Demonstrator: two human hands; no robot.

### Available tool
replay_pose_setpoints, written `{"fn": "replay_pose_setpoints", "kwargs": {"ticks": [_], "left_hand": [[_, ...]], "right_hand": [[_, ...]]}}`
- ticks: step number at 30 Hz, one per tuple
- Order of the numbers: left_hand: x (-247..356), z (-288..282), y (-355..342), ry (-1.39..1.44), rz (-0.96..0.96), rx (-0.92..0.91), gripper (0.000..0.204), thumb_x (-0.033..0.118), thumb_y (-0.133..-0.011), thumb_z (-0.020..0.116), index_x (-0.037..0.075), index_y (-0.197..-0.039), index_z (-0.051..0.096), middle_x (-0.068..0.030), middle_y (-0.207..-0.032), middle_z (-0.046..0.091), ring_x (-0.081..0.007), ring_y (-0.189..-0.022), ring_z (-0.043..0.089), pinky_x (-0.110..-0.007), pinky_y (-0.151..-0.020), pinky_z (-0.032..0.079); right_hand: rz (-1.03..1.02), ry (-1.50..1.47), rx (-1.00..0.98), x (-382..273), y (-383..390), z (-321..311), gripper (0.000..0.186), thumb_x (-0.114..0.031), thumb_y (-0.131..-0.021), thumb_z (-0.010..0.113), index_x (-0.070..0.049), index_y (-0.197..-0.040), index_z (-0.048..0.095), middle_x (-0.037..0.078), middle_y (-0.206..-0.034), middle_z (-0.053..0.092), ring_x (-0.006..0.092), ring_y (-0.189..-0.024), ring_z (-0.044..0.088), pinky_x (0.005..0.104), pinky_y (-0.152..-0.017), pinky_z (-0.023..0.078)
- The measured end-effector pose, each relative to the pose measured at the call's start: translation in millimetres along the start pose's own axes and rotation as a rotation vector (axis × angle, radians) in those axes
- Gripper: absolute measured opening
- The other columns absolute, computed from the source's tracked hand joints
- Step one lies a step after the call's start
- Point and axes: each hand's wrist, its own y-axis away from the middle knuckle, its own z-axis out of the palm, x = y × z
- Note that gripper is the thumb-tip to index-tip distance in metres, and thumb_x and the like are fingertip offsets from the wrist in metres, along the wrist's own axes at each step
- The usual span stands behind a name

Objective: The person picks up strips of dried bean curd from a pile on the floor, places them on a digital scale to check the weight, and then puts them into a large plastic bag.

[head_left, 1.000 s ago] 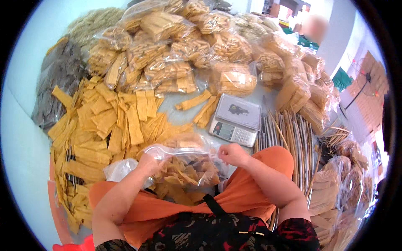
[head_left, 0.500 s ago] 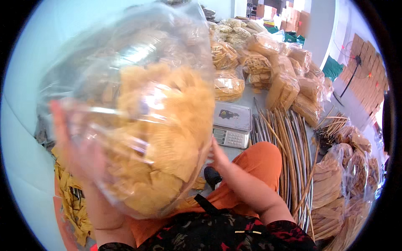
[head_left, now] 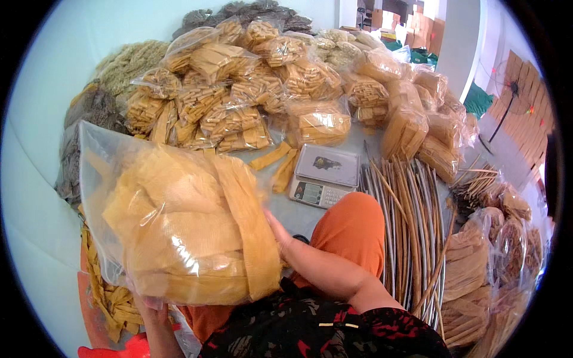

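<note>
A large clear plastic bag stuffed with broad, wrinkled yellow strips fills the lower left, raised over my lap. My right hand grips its right side, fingers partly behind the bag. Low under its left part, my left hand holds it from below, mostly hidden. Just beyond the bag lie a few loose yellow strips beside a digital scale with a dark patch on its pan.
Bagged yellow bundles are heaped ahead, with grey-brown piles at left. Long sticks and bagged brown sheets lie on my right. Behind stand a white pillar, a fan and cardboard boxes.
A second ago both hands were at a bag's top in my lap. The full bag rose across the left view, then came down slightly, uncovering the piles ahead.
</note>
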Motion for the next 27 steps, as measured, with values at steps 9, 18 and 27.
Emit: {"fn": "replay_pose_setpoints", "kwargs": {"ticks": [9, 18, 27], "left_hand": [[20, 201, -74, 0.148, 0.212, -0.510, 0.040, 0.024, -0.093, 0.051, 0.002, -0.126, 0.045, -0.0112, -0.114, 0.058, -0.0235, -0.105, 0.058, -0.037, -0.087, 0.051], [-110, 380, -39, -0.049, -0.550, -1.228, 0.060, 0.046, -0.091, 0.054, 0.004, -0.133, 0.043, -0.0128, -0.132, 0.047, -0.0219, -0.122, 0.045, -0.034, -0.103, 0.035], [-242, 407, -88, -0.172, -0.519, -1.897, 0.065, 0.039, -0.094, 0.052, 0.011, -0.144, 0.023, -0.0134, -0.146, 0.030, -0.0251, -0.135, 0.027, -0.038, -0.109, 0.026]], "right_hand": [[-0.790, 0.313, -0.048, -187, 98, 63, 0.066, -0.054, -0.091, 0.045, -0.005, -0.134, 0.041, 0.015, -0.124, 0.055, 0.0285, -0.108, 0.058, 0.0408, -0.094, 0.046], [-0.903, 0.073, 0.588, -150, 184, -111, 0.066, -0.054, -0.091, 0.044, -0.005, -0.135, 0.039, 0.016, -0.125, 0.055, 0.0295, -0.109, 0.058, 0.0413, -0.095, 0.045], [-0.797, -0.170, 0.968, -88, 186, -206, 0.067, -0.054, -0.091, 0.043, -0.004, -0.136, 0.037, 0.017, -0.125, 0.054, 0.0305, -0.109, 0.057, 0.0418, -0.096, 0.045]]}}
